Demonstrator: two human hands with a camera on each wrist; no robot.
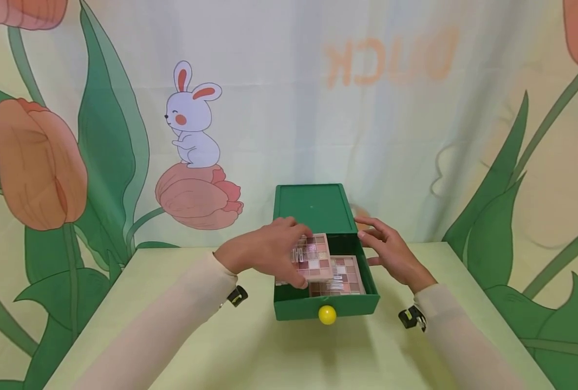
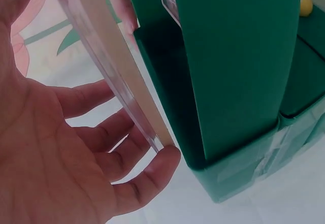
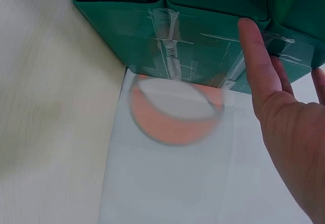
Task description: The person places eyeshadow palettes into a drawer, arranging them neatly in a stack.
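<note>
My left hand [image 1: 274, 249] grips an eyeshadow palette [image 1: 315, 257] by its edges, over the pulled-out top drawer [image 1: 325, 309] of a green cabinet [image 1: 313, 208]. Seen edge-on in the left wrist view, that palette [image 2: 122, 71] has a clear lid and a beige base, with the thumb at one end and fingertips at the other. A second palette [image 1: 344, 276] lies inside the drawer, partly covered by the held one. On the cabinet's right side, my right hand [image 1: 393, 252] rests its extended fingers; in the right wrist view one fingertip [image 3: 247, 26] touches the green side wall.
A yellow round knob [image 1: 327, 314] sticks out of the drawer front. Clear tape [image 3: 170, 46] runs along the cabinet's side across its stacked drawers. The cabinet stands on a pale yellow table [image 1: 210, 346], close to a printed curtain [image 1: 289, 119] with tulips and a rabbit.
</note>
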